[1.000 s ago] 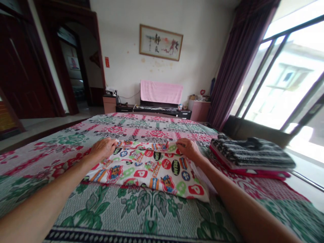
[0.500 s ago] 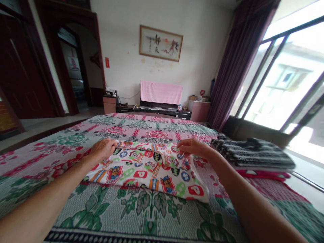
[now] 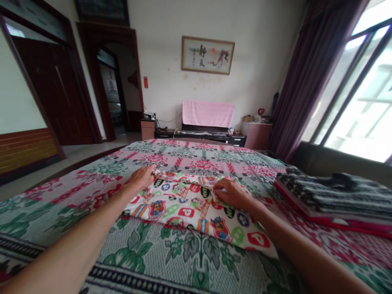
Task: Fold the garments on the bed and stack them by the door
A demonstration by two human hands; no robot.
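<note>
A white garment [image 3: 180,200] with a colourful cartoon-dog print lies spread in a flat, folded strip on the bed; its exact kind I cannot tell. My left hand [image 3: 143,178] pinches its far left corner, fingers closed on the fabric. Farther right, my right hand [image 3: 231,192] rests over the upper part of the cloth, its fingertips drawn together on a fold. That hand and forearm cover part of the garment's right end. Beneath everything is a floral bedspread [image 3: 186,245] in green, pink and white.
To the right sits a stack of folded clothes, a black-and-white knit [image 3: 333,196] on top. Beyond the bed stand a low black cabinet [image 3: 239,141] and a screen draped with a pink towel [image 3: 208,113]. A purple curtain [image 3: 303,81] hangs beside the window.
My right hand has shifted inward, leftward across the garment from its far right corner, and its fingers have closed. My left hand keeps its corner. The view has turned left.
</note>
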